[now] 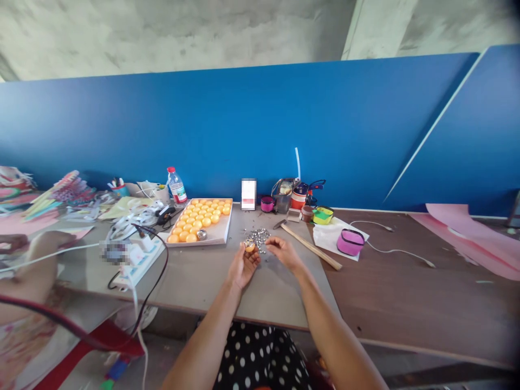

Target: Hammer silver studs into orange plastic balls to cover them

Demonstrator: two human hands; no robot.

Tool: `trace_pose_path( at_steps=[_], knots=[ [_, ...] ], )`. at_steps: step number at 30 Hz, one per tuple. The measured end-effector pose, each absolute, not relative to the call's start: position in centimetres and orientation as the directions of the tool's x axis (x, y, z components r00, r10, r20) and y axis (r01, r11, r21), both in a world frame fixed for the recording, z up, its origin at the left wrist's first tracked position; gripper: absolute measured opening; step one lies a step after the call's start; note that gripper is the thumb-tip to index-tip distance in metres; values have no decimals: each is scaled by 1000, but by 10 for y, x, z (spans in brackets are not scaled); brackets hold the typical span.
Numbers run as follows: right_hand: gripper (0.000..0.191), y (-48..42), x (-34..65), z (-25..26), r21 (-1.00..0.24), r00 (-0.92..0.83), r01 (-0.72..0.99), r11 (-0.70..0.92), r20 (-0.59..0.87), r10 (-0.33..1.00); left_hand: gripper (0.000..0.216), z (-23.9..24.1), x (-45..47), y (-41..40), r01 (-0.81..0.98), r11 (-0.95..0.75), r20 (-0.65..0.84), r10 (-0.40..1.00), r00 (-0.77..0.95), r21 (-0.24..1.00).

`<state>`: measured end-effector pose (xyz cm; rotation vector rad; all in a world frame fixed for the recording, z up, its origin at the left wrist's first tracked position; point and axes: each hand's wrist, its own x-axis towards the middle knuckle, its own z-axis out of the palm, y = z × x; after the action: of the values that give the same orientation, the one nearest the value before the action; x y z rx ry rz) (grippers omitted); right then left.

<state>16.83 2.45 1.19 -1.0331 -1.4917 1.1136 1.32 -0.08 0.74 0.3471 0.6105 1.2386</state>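
My left hand (244, 265) is raised palm-up over the grey board and holds an orange ball (249, 247) at its fingertips. My right hand (282, 251) hovers just right of it, fingers curled in a pinch near a pile of small silver beads (259, 236); what it pinches is too small to name. A white tray (221, 232) with several orange balls and one silver ball (202, 234) lies to the left of my hands.
A wooden-handled hammer (311, 246) lies right of my hands, beside a pink pouch (350, 241) on white paper. Small pots and cups (298, 200) line the blue wall. A water bottle (177, 187), power strip (136, 260) and cables sit left. Another person's arm (38, 260) rests at far left.
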Motion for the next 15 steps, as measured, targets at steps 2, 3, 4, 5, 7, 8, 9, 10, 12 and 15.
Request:
trace_pose_path(
  at_steps=[2, 3, 4, 5, 7, 8, 9, 10, 12, 15],
  knots=[
    [14, 26, 174, 8, -919, -265, 268, 288, 217, 939, 30, 8, 13, -1, -775, 309, -257, 947, 195, 552],
    [13, 26, 176, 6, -878, -309, 357, 319, 211, 927, 30, 8, 13, -1, -778, 311, -262, 945, 193, 547],
    [14, 26, 177, 4, -829, -349, 439, 347, 199, 916, 30, 8, 14, -1, -781, 312, -266, 944, 194, 541],
    [14, 26, 176, 2, -774, -378, 512, 373, 187, 907, 30, 7, 14, -1, -786, 313, -267, 944, 194, 534],
    [15, 26, 175, -2, -669, -415, 613, 419, 179, 892, 29, 6, 14, 0, -794, 311, -262, 945, 197, 523],
    [15, 26, 173, -3, -630, -421, 645, 432, 179, 889, 29, 6, 14, 0, -795, 312, -259, 945, 201, 520],
    [15, 26, 172, -4, -604, -421, 666, 437, 179, 889, 29, 5, 14, 0, -795, 313, -255, 945, 205, 519],
    [15, 27, 171, -5, -591, -419, 677, 439, 181, 890, 28, 5, 14, 0, -795, 313, -252, 945, 208, 520],
    [15, 27, 170, -7, -592, -416, 677, 438, 183, 891, 28, 5, 14, 0, -792, 312, -245, 946, 210, 525],
    [12, 27, 171, -6, -652, -389, 623, 433, 222, 894, 28, 6, 14, 0, -788, 313, -253, 945, 205, 530]
  ],
)
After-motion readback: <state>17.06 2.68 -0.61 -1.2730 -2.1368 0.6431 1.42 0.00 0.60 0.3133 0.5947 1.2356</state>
